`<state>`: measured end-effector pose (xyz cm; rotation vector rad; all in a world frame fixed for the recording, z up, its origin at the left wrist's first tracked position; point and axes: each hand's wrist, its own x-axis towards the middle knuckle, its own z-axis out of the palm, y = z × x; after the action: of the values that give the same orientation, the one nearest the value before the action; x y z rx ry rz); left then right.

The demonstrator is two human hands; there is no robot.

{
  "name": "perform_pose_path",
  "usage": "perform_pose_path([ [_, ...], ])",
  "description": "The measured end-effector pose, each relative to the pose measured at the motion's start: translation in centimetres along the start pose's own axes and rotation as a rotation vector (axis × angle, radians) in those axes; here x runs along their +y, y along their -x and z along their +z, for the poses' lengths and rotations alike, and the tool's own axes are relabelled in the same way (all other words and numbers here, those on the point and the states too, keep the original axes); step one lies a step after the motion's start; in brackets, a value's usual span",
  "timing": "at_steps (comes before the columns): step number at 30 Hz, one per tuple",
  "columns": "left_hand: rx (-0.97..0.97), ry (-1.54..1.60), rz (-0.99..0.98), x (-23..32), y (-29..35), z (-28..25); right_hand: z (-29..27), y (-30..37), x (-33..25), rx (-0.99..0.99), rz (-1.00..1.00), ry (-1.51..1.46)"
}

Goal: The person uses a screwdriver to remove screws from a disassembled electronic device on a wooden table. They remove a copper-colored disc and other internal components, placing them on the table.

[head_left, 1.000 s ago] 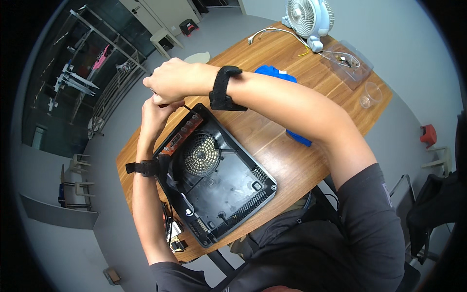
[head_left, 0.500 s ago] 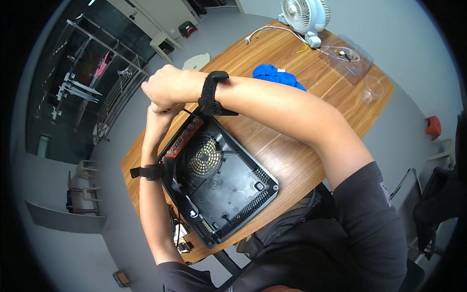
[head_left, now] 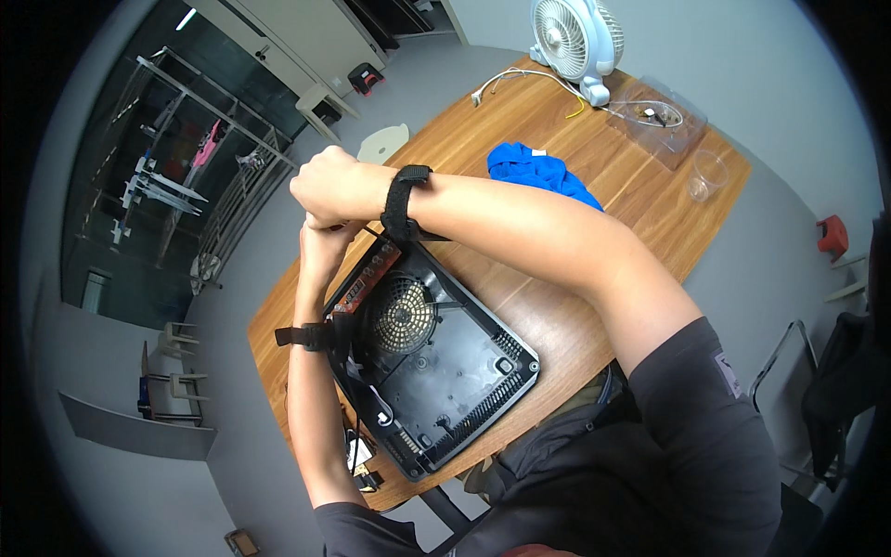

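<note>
The right hand (head_left: 327, 186) is clenched into a fist just above the far corner of a black plastic casing (head_left: 432, 367), and the left hand (head_left: 320, 243) sits right under it, fingers hidden by the fist, so its grip cannot be told. What the fist holds is not visible. Both wrists wear black straps.

The casing is a flat, square, open shell with rounded corners, lying tilted on the near left part of the table (head_left: 594, 176). Inside it are a round mesh fan grille (head_left: 401, 316), moulded ribs, a slotted vent along one edge and a reddish-brown circuit strip (head_left: 367, 277) by the far corner.

The table is warm wood-grain, standing on a grey floor, with a metal rack behind glass to the left.

Farther back lie a crumpled blue cloth (head_left: 538, 174), a white desk fan (head_left: 568, 37), a clear plastic tray (head_left: 661, 116) and a clear cup (head_left: 707, 174), all well apart from the hands. The right forearm crosses over the casing's far edge.
</note>
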<state>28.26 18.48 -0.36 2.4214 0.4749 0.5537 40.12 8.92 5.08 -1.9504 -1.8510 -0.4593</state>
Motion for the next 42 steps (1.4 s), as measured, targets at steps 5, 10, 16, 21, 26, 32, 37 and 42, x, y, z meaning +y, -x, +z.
perform_pose_path([
  [5, -0.062, 0.236, 0.043, -0.7, 0.4, -0.5, -1.3, 0.5, -0.2, -0.059, 0.032, -0.001],
  [10, -0.035, -0.022, -0.007, 0.2, 0.1, -0.6, -1.0, 0.2, -0.7, -0.016, 0.151, 0.109],
  [16, 0.063, -0.078, -0.001, 0.9, 0.3, -0.1, -0.3, -0.4, -1.4, -0.027, 0.195, 0.161],
  [21, 0.068, -0.065, -0.058, 1.1, 0.7, 0.1, 0.4, -0.2, -0.3, 0.038, 0.067, 0.060],
  [26, -0.018, 0.171, 0.012, -0.6, 0.8, -0.2, 0.1, 0.6, 0.3, 0.062, 0.011, -0.052],
  [32, 0.024, 0.083, -0.010, -0.3, 0.7, -0.1, -0.6, 0.7, 0.1, 0.031, 0.041, -0.007],
  [37, 0.151, 0.034, 0.049, -2.5, 0.1, 0.9, 0.8, 0.0, 0.2, 0.048, 0.034, -0.071],
  [42, 0.025, 0.162, 0.014, -1.7, 0.7, 0.4, 0.2, 0.7, 0.9, -0.009, 0.064, -0.210],
])
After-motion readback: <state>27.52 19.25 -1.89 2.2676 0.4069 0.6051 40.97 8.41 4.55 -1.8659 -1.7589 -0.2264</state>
